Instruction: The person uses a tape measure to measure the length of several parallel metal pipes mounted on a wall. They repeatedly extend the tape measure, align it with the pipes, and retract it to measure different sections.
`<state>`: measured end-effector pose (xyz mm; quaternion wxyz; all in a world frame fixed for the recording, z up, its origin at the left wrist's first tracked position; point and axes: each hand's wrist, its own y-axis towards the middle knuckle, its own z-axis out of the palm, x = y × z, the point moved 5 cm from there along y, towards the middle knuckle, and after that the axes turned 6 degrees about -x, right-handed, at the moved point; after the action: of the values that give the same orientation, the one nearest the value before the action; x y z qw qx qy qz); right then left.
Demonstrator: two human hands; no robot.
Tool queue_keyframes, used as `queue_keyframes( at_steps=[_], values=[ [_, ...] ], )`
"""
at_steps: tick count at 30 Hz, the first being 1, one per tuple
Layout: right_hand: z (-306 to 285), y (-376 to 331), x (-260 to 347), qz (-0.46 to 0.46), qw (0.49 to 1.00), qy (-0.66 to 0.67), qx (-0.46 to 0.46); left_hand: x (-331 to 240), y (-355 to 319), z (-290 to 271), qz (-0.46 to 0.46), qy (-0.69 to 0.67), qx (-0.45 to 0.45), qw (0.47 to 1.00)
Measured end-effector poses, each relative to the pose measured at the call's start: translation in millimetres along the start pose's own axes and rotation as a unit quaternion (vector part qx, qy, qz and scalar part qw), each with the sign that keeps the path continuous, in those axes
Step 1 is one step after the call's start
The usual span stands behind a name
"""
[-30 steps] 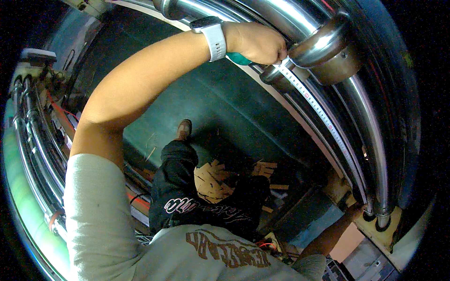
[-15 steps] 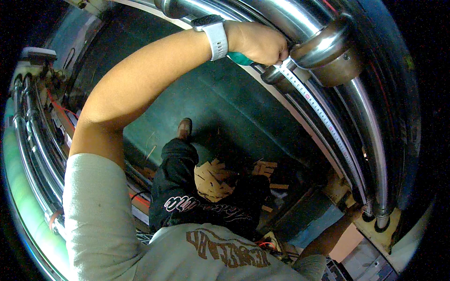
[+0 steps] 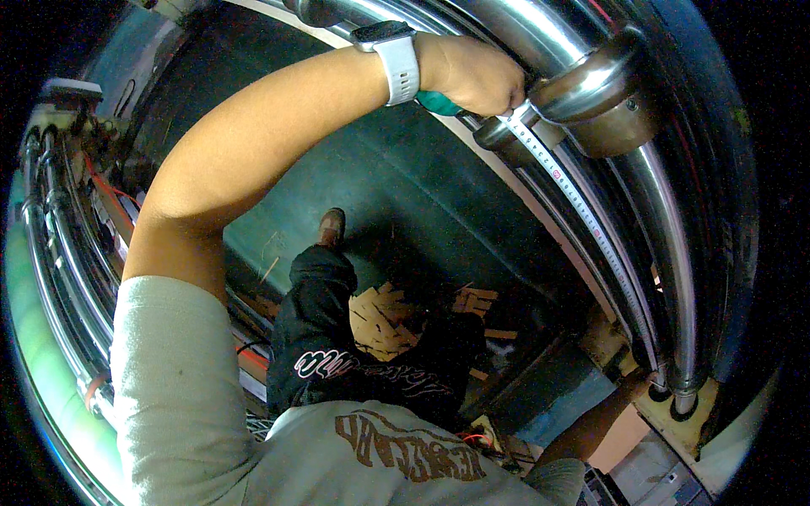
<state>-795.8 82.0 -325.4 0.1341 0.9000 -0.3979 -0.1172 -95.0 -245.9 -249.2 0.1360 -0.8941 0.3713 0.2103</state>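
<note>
Left hand (image 3: 472, 74) holds a tape (image 3: 582, 215) along a steel pipe (image 3: 666, 253).

At one o'clock, the fingers are closed on the tape's teal case (image 3: 437, 103) beside a pipe fitting (image 3: 591, 101); the blade runs toward four o'clock. Right hand's state cannot be told; only its forearm (image 3: 591, 426) shows at five o'clock.

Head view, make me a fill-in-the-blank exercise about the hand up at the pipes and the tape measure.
The left hand holds a tape measure stretched along the shiny ____ pipes.
On that wrist sits a ____ watch band.
The tool body peeking from under the hand is ____.
Far below, a brown ____ stands on the dark floor.

Missing words: metal; white; green; shoe
</note>
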Motion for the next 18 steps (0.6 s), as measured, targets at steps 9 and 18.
queue_keyframes(
  at_steps=[9, 18],
  values=[
    [-18, -23, 41, -0.248, 0.885, -0.394, -0.028, 2, 2, 2, 0.029, 0.007, -0.002, 1.0],
    [4, -10, 22, -0.217, 0.852, -0.477, -0.008, 7, 3, 5, 0.032, -0.011, -0.005, 0.999]
  ],
)
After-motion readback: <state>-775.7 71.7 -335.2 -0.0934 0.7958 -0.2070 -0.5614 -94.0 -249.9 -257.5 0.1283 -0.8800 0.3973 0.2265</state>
